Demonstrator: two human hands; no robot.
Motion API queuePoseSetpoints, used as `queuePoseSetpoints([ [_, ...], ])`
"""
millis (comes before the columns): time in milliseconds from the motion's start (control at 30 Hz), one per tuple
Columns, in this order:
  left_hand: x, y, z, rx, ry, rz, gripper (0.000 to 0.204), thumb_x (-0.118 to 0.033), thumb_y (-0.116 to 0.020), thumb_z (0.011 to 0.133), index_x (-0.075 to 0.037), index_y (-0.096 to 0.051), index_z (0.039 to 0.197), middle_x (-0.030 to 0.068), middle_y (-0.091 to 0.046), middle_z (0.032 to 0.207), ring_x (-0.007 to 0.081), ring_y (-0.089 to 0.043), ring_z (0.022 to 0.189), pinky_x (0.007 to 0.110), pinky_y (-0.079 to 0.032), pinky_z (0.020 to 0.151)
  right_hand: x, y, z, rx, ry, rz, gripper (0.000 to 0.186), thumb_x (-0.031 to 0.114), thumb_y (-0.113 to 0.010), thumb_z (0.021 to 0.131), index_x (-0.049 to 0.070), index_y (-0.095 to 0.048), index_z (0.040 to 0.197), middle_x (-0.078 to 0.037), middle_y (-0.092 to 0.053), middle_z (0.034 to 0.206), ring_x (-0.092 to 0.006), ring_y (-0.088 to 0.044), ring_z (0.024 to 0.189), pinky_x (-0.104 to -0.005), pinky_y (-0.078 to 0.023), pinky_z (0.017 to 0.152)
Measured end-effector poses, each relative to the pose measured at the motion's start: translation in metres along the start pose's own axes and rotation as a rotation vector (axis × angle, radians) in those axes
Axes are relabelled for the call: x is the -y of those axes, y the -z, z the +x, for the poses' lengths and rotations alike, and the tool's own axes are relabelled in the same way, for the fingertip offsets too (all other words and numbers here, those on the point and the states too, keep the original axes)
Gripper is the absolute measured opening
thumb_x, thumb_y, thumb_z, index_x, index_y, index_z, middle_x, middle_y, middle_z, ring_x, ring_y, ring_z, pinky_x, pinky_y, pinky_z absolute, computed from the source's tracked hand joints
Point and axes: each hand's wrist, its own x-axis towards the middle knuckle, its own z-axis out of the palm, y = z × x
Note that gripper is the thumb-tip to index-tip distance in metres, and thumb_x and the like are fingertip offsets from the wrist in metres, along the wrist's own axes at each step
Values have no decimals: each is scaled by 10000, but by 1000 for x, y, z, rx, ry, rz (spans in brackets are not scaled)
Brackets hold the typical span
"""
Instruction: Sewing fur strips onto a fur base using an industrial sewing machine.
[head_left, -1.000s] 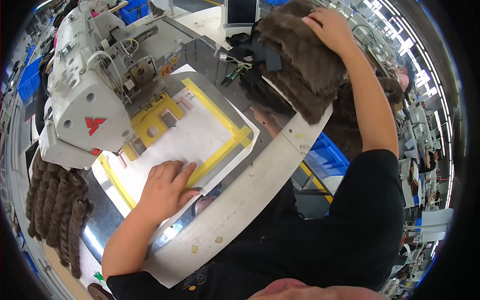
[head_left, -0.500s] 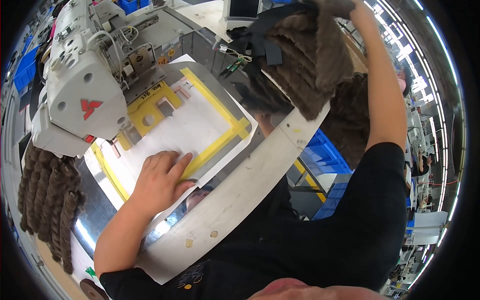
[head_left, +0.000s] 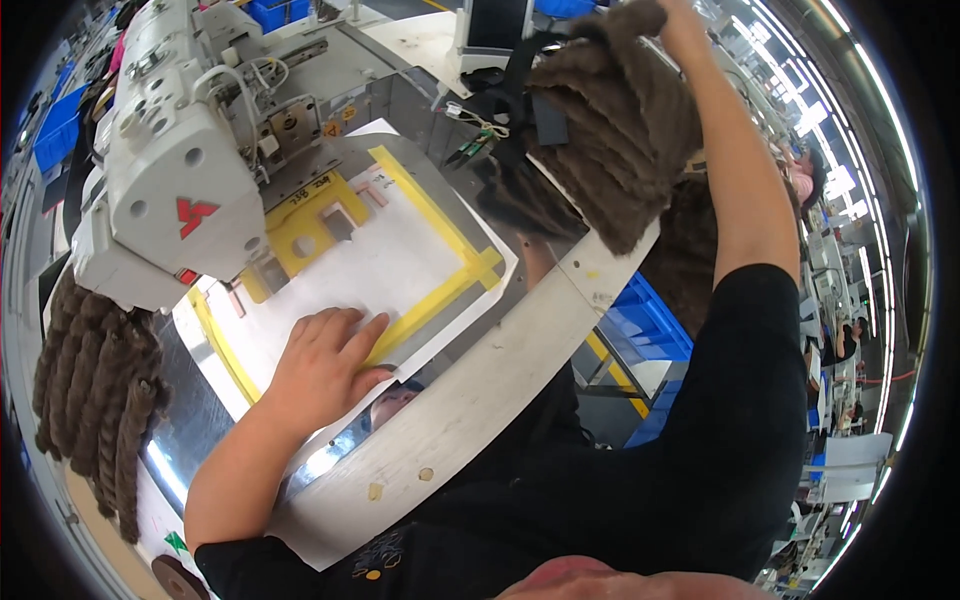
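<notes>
My left hand point(head_left: 325, 362) lies flat with fingers stretched and thumb apart on the near edge of a white sheet point(head_left: 395, 255) bordered with yellow tape. This sheet rests on a grey plate under the head of a white sewing machine point(head_left: 150, 205); a yellow template with cut-outs point(head_left: 300, 235) lies along its far side. At the upper right, my right hand point(head_left: 684, 32) grips the top corner of a brown ribbed fur piece point(head_left: 615, 125), whose lower end hangs over the table edge. My right fingertips are partly hidden at the picture's top.
Another ribbed brown fur piece point(head_left: 95, 385) hangs at the left of the table. Green-handled snips point(head_left: 470, 148) lie beyond the plate. A blue crate point(head_left: 650, 318) stands below the table's right edge, near more brown fur point(head_left: 685, 255).
My right hand has moved left with the corner of the fur piece, which now spreads flatter. The left hand stays in place on the sheet.
</notes>
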Motion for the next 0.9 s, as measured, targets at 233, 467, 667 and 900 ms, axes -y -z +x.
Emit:
queuePoseSetpoints([
  [233, 1, -3, 4, 7, -13, -62, 638, -354, -780, 872, -94, -585, 1421, 168, -612, 1283, 362, -574, 1203, 456, -440, 1045, -28, -14, -41, 525, -9, 206, 535, 50, -601, 804, 96, -665, 1333, -242, -644, 1363, -393, -613, 1275, -449, -484, 1072],
  [467, 2, -1, 5, 29, 0, -59, 640, -360, -791, 857, -94, -599, 1407, 169, -615, 1278, 364, -577, 1196, 461, -440, 1043, -3, 38, -43, 438, -79, 247, 578, 113, -669, 763, 92, -667, 1340, -175, -676, 1315, -342, -624, 1262, -407, -472, 1096],
  [667, 5, 2, 5, 22, -16, 0, 648, -370, -777, 864, -104, -592, 1424, 162, -616, 1255, 355, -576, 1182, 452, -439, 1009, 96, 84, -53, 29, 66, 112, 459, 111, -666, 807, 56, -684, 1262, -223, -644, 1306, -393, -591, 1258, -443, -462, 1087],
  [900, -4, 3, 1, 16, 21, 55, 612, -356, -783, 859, -64, -615, 1371, 166, -632, 1241, 356, -596, 1161, 451, -452, 1003, 250, 74, -137, 232, 279, 671, 326, 159, -692, 820, 69, -719, 1132, -161, -637, 1274, -355, -596, 1224, -423, -483, 1063],
])
